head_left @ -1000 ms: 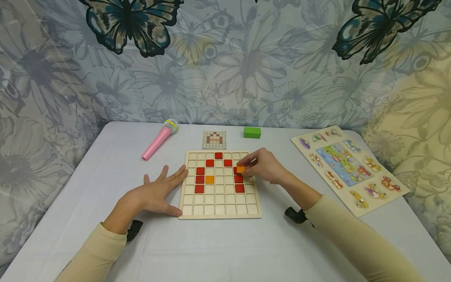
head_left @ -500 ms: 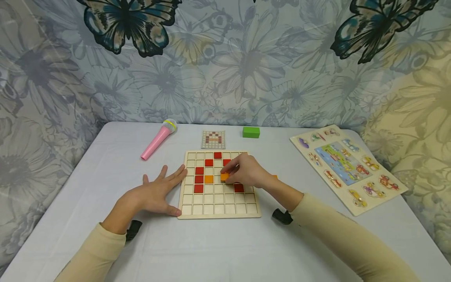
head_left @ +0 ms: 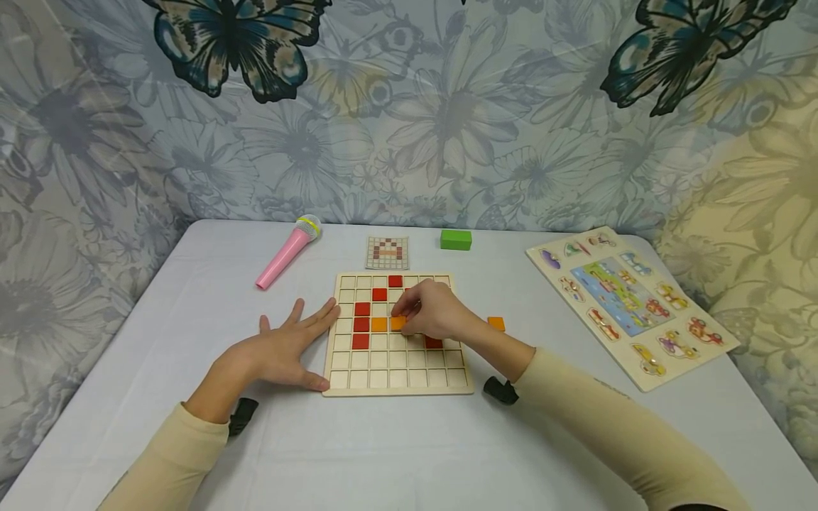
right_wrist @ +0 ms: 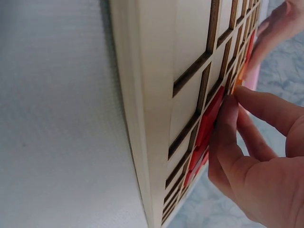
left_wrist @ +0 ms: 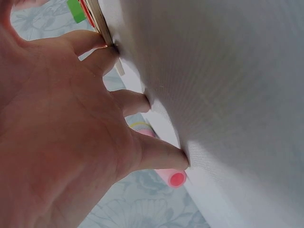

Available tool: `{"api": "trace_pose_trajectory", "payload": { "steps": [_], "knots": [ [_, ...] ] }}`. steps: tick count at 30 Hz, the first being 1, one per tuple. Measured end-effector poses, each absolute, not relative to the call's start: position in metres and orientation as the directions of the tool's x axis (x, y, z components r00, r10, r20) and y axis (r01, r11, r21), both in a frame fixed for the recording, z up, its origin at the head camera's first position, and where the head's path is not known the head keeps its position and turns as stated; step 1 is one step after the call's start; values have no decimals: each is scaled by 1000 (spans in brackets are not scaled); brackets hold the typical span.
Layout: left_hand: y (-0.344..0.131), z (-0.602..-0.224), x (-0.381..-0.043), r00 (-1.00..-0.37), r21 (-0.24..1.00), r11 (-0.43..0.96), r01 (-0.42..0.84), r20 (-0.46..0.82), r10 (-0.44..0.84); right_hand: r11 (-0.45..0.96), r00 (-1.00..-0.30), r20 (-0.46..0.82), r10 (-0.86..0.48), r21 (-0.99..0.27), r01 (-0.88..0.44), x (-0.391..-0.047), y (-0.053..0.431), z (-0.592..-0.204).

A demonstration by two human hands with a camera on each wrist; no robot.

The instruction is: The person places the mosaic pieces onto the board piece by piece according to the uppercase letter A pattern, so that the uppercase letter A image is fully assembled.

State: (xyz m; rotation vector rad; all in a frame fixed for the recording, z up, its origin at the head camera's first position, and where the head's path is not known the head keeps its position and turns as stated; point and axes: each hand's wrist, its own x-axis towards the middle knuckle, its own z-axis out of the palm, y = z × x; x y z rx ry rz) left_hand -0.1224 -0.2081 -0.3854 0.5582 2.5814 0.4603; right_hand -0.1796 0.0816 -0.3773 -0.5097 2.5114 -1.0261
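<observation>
A square wooden grid board (head_left: 397, 378) lies mid-table with red tiles (head_left: 361, 341) in several cells and one orange tile (head_left: 379, 324) set in a cell. My right hand (head_left: 433, 310) pinches a second orange tile (head_left: 398, 323) between thumb and fingertips, right at the cell beside the first. In the right wrist view the fingers (right_wrist: 227, 123) meet close over the board's surface. My left hand (head_left: 281, 355) lies spread with straight fingers, its fingertips and thumb touching the board's left edge. The left wrist view shows those fingers (left_wrist: 130, 102) resting on the white cloth.
Another orange tile (head_left: 495, 323) lies right of the board. Behind it are a small pattern card (head_left: 387, 253) and a green block (head_left: 456, 240). A pink toy microphone (head_left: 284, 257) sits at back left, a picture puzzle board (head_left: 693, 351) at right.
My right hand has carried the orange tile leftward across the board, from the right-hand red column to the cell next to the placed orange tile. The left hand stays put.
</observation>
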Motion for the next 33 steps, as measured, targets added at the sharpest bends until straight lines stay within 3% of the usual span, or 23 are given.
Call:
{"api": "trace_pose_trajectory", "payload": {
  "steps": [17, 33],
  "knots": [
    [-208, -385, -123, -814, 421, 858, 294, -361, 456, 721, -881, -216, -420, -670, -179, -178, 73, -377],
    [-207, -385, -120, -815, 411, 859, 306, -354, 459, 666, -870, -191, -454, -722, -189, -176, 81, -377]
  ]
}}
